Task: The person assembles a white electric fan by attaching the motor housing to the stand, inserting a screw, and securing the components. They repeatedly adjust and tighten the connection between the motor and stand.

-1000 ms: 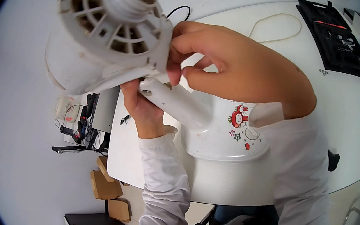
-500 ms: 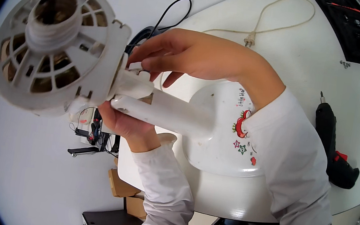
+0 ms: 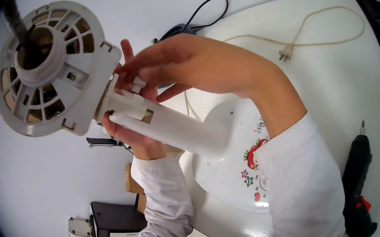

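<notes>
Fan parts fill the middle of the view: a white fan body [image 3: 165, 127] is lifted off the white worktop [image 3: 330, 74], its round slotted motor housing [image 3: 47, 68] out past the worktop's left edge and its oval base [image 3: 231, 172], with small coloured stickers, over the near part of the worktop. The left hand [image 3: 132, 137] cups the white neck from below, just behind the housing, fingers closed around it. The right hand [image 3: 197, 64] comes over the top, its fingertips [image 3: 131, 70] pinched narrow at a small part on the joint between neck and housing; what exactly they pinch is too small to tell. A dark shaft [image 3: 15, 21] sticks out of the housing's centre. A cream power cord [image 3: 307, 33] with its plug lies toward the far edge, a black cable [image 3: 204, 7] trails off the far left edge, and a black electric screwdriver [image 3: 359, 184] lies near the right edge.
</notes>
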{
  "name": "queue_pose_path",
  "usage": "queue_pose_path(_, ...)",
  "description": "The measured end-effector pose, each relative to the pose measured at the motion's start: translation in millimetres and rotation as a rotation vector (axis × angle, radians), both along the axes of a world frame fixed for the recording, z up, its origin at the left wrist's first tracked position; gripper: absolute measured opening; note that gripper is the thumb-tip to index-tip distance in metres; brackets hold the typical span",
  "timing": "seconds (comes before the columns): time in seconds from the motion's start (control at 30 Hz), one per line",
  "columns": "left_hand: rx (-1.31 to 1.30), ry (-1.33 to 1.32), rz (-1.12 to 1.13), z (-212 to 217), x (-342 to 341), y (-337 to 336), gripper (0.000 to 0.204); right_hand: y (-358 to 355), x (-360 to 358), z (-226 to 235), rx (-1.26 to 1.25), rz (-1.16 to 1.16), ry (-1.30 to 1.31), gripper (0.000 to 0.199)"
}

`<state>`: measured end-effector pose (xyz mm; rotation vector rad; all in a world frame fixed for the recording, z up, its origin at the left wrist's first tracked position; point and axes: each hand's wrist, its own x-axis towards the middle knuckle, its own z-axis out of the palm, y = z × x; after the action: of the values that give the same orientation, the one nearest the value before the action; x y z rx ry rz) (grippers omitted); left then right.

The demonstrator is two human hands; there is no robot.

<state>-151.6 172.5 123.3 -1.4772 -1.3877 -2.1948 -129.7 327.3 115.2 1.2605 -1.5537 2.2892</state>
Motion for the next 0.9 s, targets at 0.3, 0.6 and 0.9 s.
queue_pose_path(0.3,0.078,-0.078,-0.123,-2,-4,9,0.032,-5,-2,12,0.376,-0.376,0.048,0.026)
queue_pose_path(0.6,-0.071,0.161,-0.166,-4,-24,-3,0.029,2,1,5,0.067,-0.161,-0.036,0.032)
queue_pose_path(0.9,-0.151,0.15,-0.375,0,-34,-6,0.02,-7,-8,5,0.274,-0.322,-0.084,0.036)
